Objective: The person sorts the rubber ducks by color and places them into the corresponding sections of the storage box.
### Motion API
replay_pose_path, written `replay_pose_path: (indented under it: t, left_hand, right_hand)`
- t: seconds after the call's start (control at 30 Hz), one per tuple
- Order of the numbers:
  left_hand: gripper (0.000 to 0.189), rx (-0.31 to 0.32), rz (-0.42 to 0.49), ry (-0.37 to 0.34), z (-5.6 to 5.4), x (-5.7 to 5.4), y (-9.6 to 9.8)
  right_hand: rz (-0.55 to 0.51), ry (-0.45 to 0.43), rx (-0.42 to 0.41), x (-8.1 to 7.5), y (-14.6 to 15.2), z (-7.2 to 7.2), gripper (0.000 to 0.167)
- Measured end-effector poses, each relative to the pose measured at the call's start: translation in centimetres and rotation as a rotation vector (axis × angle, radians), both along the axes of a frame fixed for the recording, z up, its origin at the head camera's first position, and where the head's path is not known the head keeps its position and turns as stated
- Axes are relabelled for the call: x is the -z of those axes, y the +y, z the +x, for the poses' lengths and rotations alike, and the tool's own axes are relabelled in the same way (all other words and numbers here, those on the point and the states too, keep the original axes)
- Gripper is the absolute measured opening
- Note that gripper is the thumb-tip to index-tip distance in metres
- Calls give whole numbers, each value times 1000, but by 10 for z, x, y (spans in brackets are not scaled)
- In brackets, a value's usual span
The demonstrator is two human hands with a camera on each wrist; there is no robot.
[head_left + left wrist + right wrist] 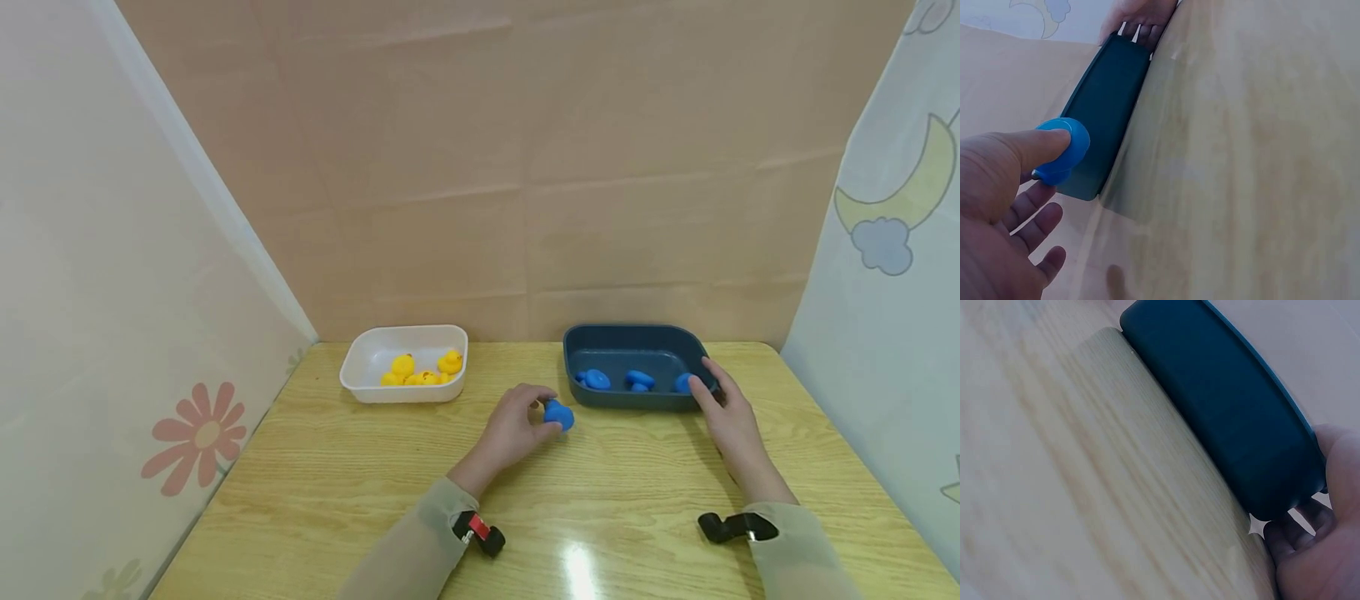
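Note:
Between thumb and fingertips, my left hand (516,427) pinches a small, rounded blue toy (558,415) just in front of the dark blue bin (630,402). In the left wrist view the thumb presses on the toy (1075,147), and the lower fingers curl loosely below it. My right hand (731,417) grips the right end of the bin, thumb at the rim and fingers round the outer corner. From the right wrist, the bin's long wall (1222,406) shows, with curled fingers (1282,540) at its bottom corner. Several similar blue toys (597,379) lie inside the bin.
A white bin (405,395) with several yellow rubber ducks (402,365) stands on the wood-grain table (337,483) to the left. Behind both bins rises a tan backdrop (517,167), with printed cloth walls on either side.

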State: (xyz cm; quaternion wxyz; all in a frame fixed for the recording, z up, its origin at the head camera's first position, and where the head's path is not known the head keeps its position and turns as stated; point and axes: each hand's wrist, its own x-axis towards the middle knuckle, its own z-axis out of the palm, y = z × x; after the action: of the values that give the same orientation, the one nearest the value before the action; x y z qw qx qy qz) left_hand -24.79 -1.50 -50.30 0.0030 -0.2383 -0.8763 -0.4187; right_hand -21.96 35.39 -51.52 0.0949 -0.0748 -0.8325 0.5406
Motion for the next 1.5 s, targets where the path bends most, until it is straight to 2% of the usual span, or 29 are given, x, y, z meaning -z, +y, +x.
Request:
replay_pose_path:
  t: [0.23,0.5,0.67,0.93,1.17,1.5]
  left_hand:
    - [46,-21,37,55,-9,-8,6]
    - [45,-43,47,97,-17,-27,20]
    - [48,-39,51,134,-25,-35,31]
    - [47,-49,32,202,-38,-35,50]
    - [45,-93,-1,172,-44,-34,60]
    - [47,-156,-93,181,-53,-36,75]
  right_hand:
    - [-7,1,4,-2,-1,1,80]
    - [1,2,1,-2,0,1,81]
    - [4,-3,-1,-2,1,2,80]
    - [4,-1,-13,-1,1,3,80]
    - [3,-4,-14,0,0,2,80]
    - [4,2,-7,0,-1,0,80]
